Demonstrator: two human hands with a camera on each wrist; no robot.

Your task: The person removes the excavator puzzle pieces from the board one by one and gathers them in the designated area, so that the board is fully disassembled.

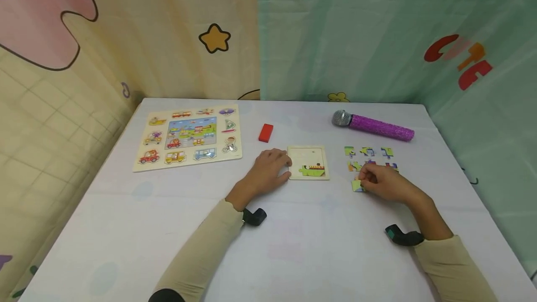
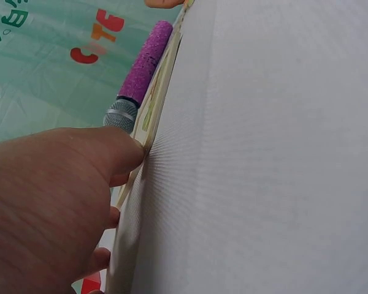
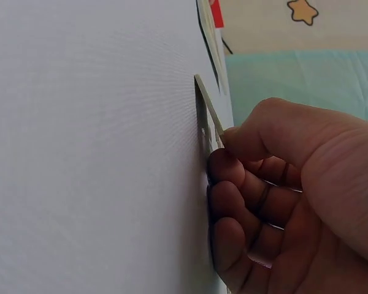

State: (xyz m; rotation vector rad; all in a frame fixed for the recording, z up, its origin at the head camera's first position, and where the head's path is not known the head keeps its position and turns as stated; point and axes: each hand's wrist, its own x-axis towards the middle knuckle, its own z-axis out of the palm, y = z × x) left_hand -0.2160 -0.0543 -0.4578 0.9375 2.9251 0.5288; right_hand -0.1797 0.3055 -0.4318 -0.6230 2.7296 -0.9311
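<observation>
A small square puzzle board [image 1: 308, 153] lies on the table, with a green-and-red picture piece [image 1: 312, 170] in its lower part. My left hand [image 1: 268, 169] rests at the board's left edge, thumb and fingertips touching it. Between thumb and index finger, my right hand [image 1: 386, 182] pinches a puzzle piece [image 1: 357, 186]; in the right wrist view this piece [image 3: 210, 110] is tilted, one edge off the table. Loose puzzle pieces [image 1: 367, 151] lie in rows just beyond the right hand, which partly hides some of them.
A larger vehicle puzzle board [image 1: 189, 155] lies at the left. Behind the small board is a red block [image 1: 265, 133]. A purple microphone [image 1: 377, 126] lies at the back right. Printed curtains [image 1: 335, 36] hang behind the table.
</observation>
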